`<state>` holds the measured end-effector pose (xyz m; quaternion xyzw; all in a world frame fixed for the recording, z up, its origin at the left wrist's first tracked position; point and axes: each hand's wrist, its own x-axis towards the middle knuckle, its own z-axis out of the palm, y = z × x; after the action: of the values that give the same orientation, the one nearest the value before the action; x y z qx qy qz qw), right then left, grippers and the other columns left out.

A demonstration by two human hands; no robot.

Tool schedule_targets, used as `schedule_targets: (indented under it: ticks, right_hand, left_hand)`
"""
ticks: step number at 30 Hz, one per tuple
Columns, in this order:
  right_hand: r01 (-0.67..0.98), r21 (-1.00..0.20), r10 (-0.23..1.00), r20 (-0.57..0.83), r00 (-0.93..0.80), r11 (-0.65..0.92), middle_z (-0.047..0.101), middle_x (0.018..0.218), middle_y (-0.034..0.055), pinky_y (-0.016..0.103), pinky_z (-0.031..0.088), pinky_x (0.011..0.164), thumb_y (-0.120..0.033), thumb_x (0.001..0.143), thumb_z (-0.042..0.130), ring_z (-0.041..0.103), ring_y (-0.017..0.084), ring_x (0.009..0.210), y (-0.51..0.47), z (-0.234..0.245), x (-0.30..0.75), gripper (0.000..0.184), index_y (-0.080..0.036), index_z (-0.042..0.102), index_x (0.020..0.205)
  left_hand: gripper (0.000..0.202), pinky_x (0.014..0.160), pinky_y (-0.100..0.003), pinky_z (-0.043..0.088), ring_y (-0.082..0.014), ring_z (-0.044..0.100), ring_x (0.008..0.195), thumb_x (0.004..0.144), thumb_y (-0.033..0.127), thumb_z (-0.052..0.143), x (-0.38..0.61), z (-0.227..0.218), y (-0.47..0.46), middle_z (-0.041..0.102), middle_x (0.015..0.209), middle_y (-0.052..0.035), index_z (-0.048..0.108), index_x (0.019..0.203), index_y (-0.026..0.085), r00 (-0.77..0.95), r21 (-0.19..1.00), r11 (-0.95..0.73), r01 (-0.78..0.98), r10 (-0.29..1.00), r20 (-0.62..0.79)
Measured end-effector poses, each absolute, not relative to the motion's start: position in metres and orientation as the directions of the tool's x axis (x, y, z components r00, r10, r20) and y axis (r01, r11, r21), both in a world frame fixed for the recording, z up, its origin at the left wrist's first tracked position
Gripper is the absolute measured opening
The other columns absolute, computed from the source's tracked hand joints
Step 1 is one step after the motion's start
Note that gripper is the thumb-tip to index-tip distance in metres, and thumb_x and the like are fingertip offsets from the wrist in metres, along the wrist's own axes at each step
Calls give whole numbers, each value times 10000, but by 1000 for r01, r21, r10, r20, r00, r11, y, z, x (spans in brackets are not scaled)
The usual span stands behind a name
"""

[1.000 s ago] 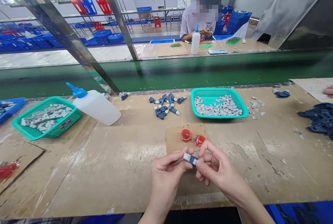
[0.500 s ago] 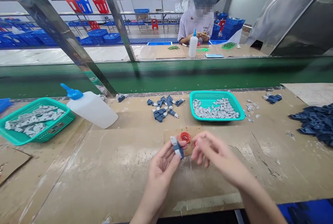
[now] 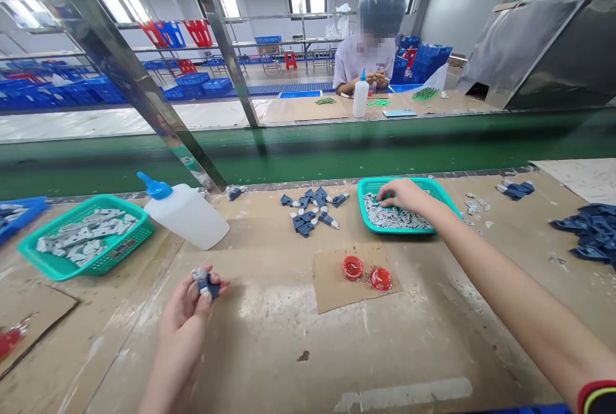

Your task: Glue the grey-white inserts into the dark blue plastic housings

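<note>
My left hand [image 3: 185, 318] pinches a small dark blue part with a grey tip [image 3: 206, 284] above the bench at lower left. My right hand [image 3: 403, 194] reaches far forward into the teal basket [image 3: 445, 203], its fingers curled down on the pile of small grey pieces [image 3: 394, 216]; what they hold is hidden. A cluster of assembled blue and grey parts [image 3: 310, 205] lies left of that basket. Two red caps [image 3: 366, 273] sit on a cardboard square [image 3: 332, 289].
A white squeeze bottle with a blue nozzle [image 3: 185, 212] lies on its side. A second teal basket of grey pieces [image 3: 84, 237] stands at left. Dark blue parts [image 3: 590, 231] pile at right. Beyond the green conveyor [image 3: 308, 144] another person works at a far bench.
My hands have separated. The left hand carried the blue and grey part left and down. The right hand let go and stretched forward into the teal basket.
</note>
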<state>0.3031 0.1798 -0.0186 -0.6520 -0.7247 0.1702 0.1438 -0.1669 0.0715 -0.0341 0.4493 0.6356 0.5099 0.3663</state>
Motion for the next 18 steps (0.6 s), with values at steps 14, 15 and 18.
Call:
schedule_targets:
  ticks: [14,15,18]
  right_hand:
    - [555,-829,940,240,244,68,626,762,35,278,439,578,-401,956,438,577,177,652,42,-7,253,241,-213,590,954]
    - [430,-901,940,191,282,54,614,733,27,270,440,546,-432,940,467,566,169,625,26,-13,246,259,-211,601,953]
    - [61,-997,914,-8,406,-36,641,700,32,263,467,526,-481,851,606,585,165,607,-11,-34,231,313,-183,629,947]
  left_hand:
    - [280,901,-348,465,-243,579,1075,922,251,405,-60,9,132,624,1138,-110,554,1149,183,440,191,-467,863,882,169]
    - [246,862,-339,474,-244,588,1046,916,286,444,-44,10,138,631,1097,-99,570,1107,195,467,185,-486,854,873,138]
    - [188,778,-345,475,-278,591,984,828,313,610,-14,5,154,625,990,-104,605,970,190,509,145,-514,846,858,74]
